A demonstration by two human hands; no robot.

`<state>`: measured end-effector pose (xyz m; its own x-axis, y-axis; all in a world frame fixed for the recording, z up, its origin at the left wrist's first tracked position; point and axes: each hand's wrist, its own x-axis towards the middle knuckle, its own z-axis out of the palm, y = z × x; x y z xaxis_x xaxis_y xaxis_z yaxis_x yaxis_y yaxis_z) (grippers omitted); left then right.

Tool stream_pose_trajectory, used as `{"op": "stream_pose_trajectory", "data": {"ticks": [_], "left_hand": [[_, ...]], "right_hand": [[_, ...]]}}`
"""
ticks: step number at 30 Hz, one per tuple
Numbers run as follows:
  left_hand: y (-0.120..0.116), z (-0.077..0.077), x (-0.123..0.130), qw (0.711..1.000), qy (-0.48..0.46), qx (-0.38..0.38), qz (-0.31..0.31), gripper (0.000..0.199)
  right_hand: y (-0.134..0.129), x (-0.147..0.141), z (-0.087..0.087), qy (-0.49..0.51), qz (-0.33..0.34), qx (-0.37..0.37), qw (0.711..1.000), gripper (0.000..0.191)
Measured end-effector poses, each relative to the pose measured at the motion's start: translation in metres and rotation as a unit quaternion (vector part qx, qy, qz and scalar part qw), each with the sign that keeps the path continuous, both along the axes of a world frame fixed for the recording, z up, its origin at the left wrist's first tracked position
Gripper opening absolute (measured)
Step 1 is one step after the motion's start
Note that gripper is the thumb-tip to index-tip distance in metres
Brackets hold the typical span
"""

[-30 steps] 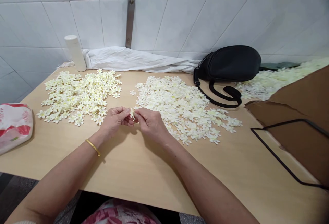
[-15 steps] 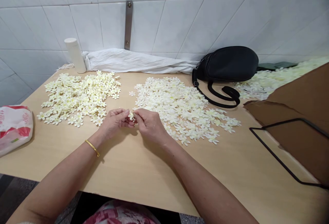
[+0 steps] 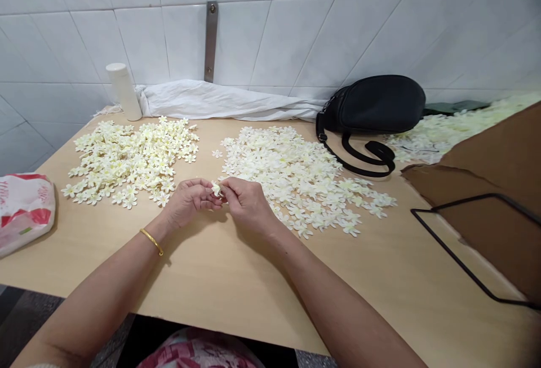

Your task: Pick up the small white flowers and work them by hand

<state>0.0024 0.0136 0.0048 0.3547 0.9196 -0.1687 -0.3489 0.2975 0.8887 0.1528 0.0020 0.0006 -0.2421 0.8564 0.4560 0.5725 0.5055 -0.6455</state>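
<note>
A small white artificial flower (image 3: 216,189) is pinched between my two hands, above the front middle of the wooden table (image 3: 211,278). My left hand (image 3: 190,199), with a gold bangle at the wrist, is closed on its left side. Thumb and forefinger of my right hand (image 3: 245,199) grip it from the right. Left of my hands lies a pile of cream flowers (image 3: 131,159) with yellowish centres. To the right spreads a flatter pile of white flowers (image 3: 287,171), partly behind my right hand.
Against the tiled wall stand a white bottle (image 3: 124,92), a rolled white cloth (image 3: 224,100) and a black bag (image 3: 380,103) with its strap. Cardboard (image 3: 494,187) with a black wire frame (image 3: 456,261) is at right, more flowers (image 3: 456,128) behind it. A red-and-white packet (image 3: 25,210) lies at left.
The fingers of my left hand have shifted slightly around the flower. Both hands stay in nearly the same place, and the piles look unchanged.
</note>
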Motion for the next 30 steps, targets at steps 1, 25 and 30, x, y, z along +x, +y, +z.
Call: {"op": "stream_pose_trajectory", "data": {"ticks": [1,25,30], "left_hand": [[0.000,0.000,0.001,1.000,0.004,0.001,0.005,0.011],[-0.002,-0.001,0.008,0.998,0.033,0.006,0.058,0.007],[-0.002,0.001,0.009,0.997,0.026,-0.006,0.078,0.011]], "right_hand": [[0.000,0.000,0.000,0.002,0.000,0.000,1.000,0.026],[0.000,-0.004,-0.008,-0.008,-0.025,0.072,0.997,0.020],[0.000,-0.007,-0.013,-0.037,-0.034,0.182,0.982,0.017]]}}
